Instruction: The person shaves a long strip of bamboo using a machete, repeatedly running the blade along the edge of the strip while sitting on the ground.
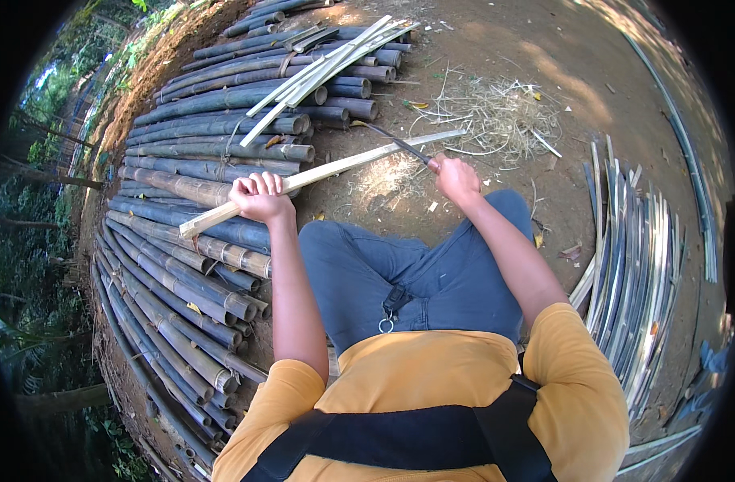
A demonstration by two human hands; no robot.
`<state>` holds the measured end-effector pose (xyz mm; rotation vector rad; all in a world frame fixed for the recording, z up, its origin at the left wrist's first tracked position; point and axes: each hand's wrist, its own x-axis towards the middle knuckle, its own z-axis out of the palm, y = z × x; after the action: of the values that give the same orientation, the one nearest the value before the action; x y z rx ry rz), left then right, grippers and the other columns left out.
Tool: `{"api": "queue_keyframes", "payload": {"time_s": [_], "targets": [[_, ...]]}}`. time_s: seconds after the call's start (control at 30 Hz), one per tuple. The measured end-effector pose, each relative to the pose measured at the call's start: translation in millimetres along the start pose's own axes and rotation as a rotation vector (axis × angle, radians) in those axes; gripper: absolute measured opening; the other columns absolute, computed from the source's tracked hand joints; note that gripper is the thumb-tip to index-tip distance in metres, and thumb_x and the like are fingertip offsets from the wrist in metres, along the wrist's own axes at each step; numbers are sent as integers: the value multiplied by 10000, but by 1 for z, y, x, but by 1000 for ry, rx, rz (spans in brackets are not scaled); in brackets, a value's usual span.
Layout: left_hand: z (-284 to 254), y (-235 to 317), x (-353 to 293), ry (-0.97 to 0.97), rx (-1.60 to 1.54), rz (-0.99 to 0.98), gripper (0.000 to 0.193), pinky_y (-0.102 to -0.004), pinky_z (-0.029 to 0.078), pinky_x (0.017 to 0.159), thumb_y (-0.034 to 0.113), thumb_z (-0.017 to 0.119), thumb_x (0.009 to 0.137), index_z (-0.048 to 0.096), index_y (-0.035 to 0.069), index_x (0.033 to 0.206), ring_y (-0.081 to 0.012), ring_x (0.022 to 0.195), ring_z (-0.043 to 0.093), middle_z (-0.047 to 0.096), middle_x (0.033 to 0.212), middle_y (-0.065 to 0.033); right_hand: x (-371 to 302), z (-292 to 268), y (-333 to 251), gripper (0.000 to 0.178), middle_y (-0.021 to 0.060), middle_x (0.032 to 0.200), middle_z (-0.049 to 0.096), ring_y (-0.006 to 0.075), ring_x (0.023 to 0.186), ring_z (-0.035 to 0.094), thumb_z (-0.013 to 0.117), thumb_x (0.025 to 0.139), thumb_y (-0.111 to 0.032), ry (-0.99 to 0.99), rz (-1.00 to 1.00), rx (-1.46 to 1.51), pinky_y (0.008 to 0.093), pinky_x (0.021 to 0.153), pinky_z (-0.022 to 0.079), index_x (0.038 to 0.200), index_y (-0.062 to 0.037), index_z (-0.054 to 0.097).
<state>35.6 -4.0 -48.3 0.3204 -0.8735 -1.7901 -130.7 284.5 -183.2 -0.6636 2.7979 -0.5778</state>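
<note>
Yellow shirt (427,373): sat nearest, a dark strap (399,438) running across it.
Blue trousers (367,253): spread at the knees, beyond the shirt; keeping both legs out of the knife's path looked wise.
Left hand (261,196): fingers curled tightly round the pale strip (343,166) near its close end, well apart from the blade; a firm hold there seemed right to stop twisting.
Pale strip: slanted from the left hand up toward the right, its far end near the shavings.
Right hand (454,177): fingers wrapped round the knife (405,146) at its handle, mostly hiding it.
Knife: crossed the strip toward its far end; whether the edge touched could not be told. A shallow blade angle and light, even strokes probably suited the thin wood best.
Bamboo poles (223,149): lay stacked on the left, partly beneath the strip's near end in view.
Shavings (508,120): sat tangled on the ground beyond the right hand.
Loose strips (327,74): rested across the farther poles.
</note>
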Motion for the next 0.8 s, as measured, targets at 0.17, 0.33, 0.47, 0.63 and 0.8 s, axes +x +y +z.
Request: {"api": "queue_keyframes", "payload": {"time_s": [0.17,0.33,0.47,0.63,0.8], "targets": [[8,-2,-1,-29,-32,-43,365,-289,212,379,267,371,960,264,163,626,-130,382,208,249,493,0,5,23,50,186,221,897,710,408,870,704,508,958,-210,45,65,39,531,777,546,1067,-89,601],[-2,0,-2,-4,-15,-39,365,-276,208,379,275,361,943,266,172,606,-125,373,194,244,467,9,14,7,34,157,221,869,703,423,833,692,558,939,-204,51,-18,-1,538,736,535,1037,-98,621],[1,2,-3,-14,32,-32,361,-272,223,380,283,359,934,268,173,602,-125,372,200,245,460,12,12,6,60,144,229,877,699,417,851,692,576,913,-183,53,-166,-16,531,747,537,1024,-100,616],[13,-3,-2,-78,35,-38,370,-278,205,380,289,353,943,252,173,607,-128,376,200,237,475,4,33,21,100,158,232,935,709,388,905,702,541,942,-184,40,102,-12,512,790,549,1051,-118,634],[1,0,9,-83,24,-63,367,-272,202,388,297,358,942,271,171,608,-125,375,200,248,471,16,12,-3,78,165,207,945,714,397,899,697,540,948,-194,-60,-164,79,508,778,546,1054,-121,643]]}}
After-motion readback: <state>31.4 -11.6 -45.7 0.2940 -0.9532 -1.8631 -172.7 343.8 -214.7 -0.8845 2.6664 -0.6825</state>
